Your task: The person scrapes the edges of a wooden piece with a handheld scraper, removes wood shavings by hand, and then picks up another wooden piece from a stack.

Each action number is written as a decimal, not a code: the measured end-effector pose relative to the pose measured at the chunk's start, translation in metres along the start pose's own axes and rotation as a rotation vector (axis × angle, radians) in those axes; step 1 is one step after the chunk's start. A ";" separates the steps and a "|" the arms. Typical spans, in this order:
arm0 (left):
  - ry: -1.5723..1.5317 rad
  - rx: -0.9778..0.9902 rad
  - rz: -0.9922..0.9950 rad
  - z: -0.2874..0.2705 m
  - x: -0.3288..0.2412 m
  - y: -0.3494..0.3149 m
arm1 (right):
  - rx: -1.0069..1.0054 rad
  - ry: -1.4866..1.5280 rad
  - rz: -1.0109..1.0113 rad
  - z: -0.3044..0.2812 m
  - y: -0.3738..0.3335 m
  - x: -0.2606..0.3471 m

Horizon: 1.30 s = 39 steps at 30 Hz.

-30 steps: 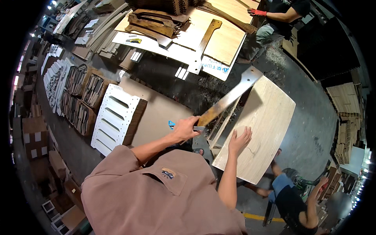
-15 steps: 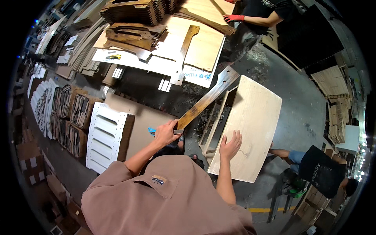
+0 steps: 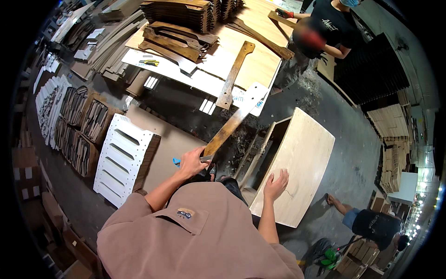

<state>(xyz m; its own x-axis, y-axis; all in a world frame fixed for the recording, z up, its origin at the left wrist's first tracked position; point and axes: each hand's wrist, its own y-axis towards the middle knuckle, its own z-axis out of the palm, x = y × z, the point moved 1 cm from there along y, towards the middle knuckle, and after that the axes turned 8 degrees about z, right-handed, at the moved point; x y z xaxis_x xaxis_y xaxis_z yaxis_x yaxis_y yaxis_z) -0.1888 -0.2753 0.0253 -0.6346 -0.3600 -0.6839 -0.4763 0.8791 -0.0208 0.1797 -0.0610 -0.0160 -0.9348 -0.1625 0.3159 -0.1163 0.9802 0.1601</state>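
My left hand (image 3: 189, 163) is closed round the near end of a long, brown-stained wooden board (image 3: 226, 133). The board slants up to the right, and its far end, with holes in it, glares in the light and overlaps the table edge in the picture. A small grey strip (image 3: 205, 158) shows at my fingers; its kind is unclear. My right hand (image 3: 276, 185) lies with fingers stretched on a pale wooden panel (image 3: 304, 162), which forms the top of a stand with an open frame underneath. Something light blue (image 3: 176, 162) lies beside my left hand.
Ahead, a work table (image 3: 174, 74) bears stacked brown wooden parts (image 3: 179, 13), one similar board (image 3: 237, 72) and a yellow cutter (image 3: 149, 62). A white slotted panel stack (image 3: 121, 156) stands left. One person (image 3: 337, 28) works across the table; another (image 3: 376, 228) is at right.
The board in my left hand has turned slightly more upright, its far end shifting left. The person across the table now holds up a wooden piece. The person at right is farther from the pale panel.
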 end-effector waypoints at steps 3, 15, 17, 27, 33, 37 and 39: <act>-0.048 -0.054 -0.127 -0.008 0.013 -0.011 | -0.001 -0.033 0.006 -0.001 0.001 0.003; -0.012 -0.194 -0.432 -0.042 0.056 -0.046 | 0.250 0.515 -0.196 0.078 0.054 0.159; -0.017 -0.250 -0.436 -0.044 0.057 -0.047 | 0.573 0.760 0.118 0.108 0.068 0.209; 0.252 -0.332 -0.329 -0.047 0.055 -0.038 | 0.471 0.552 -1.010 0.042 0.116 0.385; 0.393 -0.117 -0.267 -0.063 0.051 -0.012 | 0.483 0.228 -1.484 0.059 0.138 0.399; 0.386 -0.043 -0.107 -0.079 0.042 0.015 | 0.617 -0.082 -1.552 0.093 0.171 0.380; 0.417 0.031 -0.087 -0.085 0.039 0.034 | 0.726 0.070 -1.574 0.100 0.193 0.366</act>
<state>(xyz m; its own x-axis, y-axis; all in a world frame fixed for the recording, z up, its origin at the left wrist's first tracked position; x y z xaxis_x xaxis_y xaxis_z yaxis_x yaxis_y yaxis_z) -0.2815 -0.2866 0.0596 -0.7877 -0.5230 -0.3256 -0.5242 0.8466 -0.0919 -0.2181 0.0800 0.0373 0.2251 -0.9193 0.3227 -0.9608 -0.2644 -0.0829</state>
